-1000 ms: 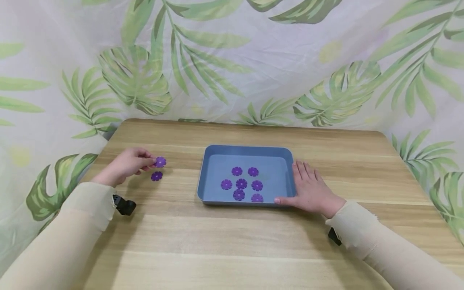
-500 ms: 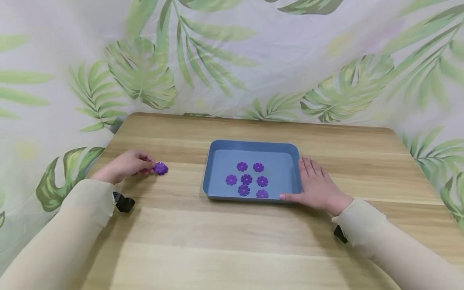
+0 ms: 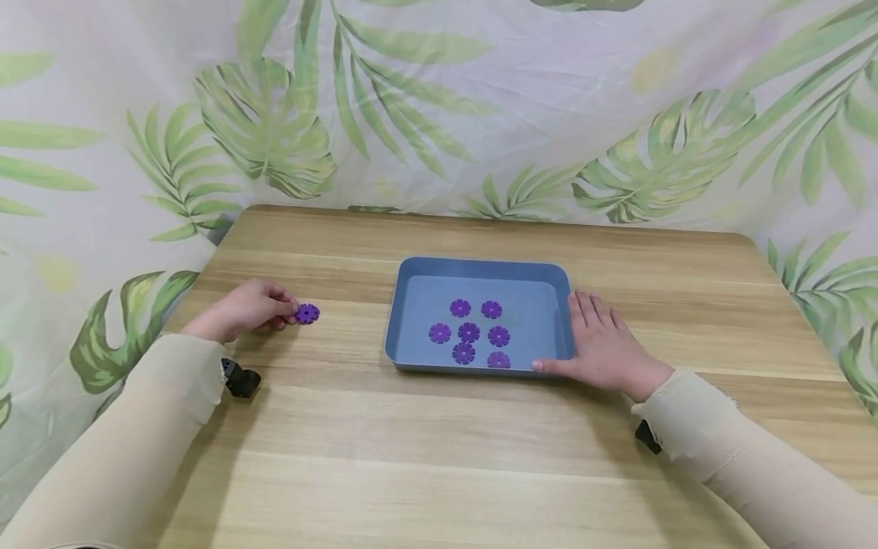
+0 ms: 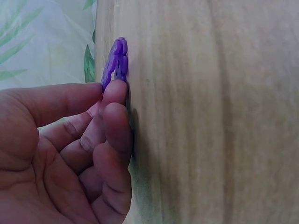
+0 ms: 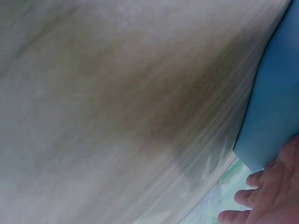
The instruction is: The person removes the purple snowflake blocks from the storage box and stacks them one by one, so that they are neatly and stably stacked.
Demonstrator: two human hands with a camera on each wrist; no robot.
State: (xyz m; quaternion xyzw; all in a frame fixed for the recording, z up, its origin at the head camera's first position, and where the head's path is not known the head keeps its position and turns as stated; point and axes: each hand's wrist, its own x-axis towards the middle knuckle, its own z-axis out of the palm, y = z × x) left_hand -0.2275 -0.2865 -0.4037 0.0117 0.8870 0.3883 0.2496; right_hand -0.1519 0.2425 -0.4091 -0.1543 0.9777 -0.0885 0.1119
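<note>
At the table's left side, my left hand [image 3: 257, 309] pinches a purple notched plastic disc, flower-like in outline, between thumb and index finger. In the left wrist view two purple discs [image 4: 116, 60] stand close together, meeting near the top; the index fingertip reaches between them at the bottom. From the head view they overlap and look like one disc [image 3: 308, 313]. A blue-grey rectangular tray [image 3: 480, 265] holds several matching discs [image 3: 469, 332]. My right hand [image 3: 604, 347] rests along the tray's right wall, fingers straight and thumb at the near rim.
The wooden table [image 3: 384, 450] runs back to a leaf-patterned cloth [image 3: 425, 114]. Black wrist cameras [image 3: 241, 379] hang below both sleeves. Between my left hand and the tray lies a stretch of bare wood.
My left hand has lowered its disc over the one lying on the table, and the two now overlap. The right hand stays against the tray. The head view has shifted slightly.
</note>
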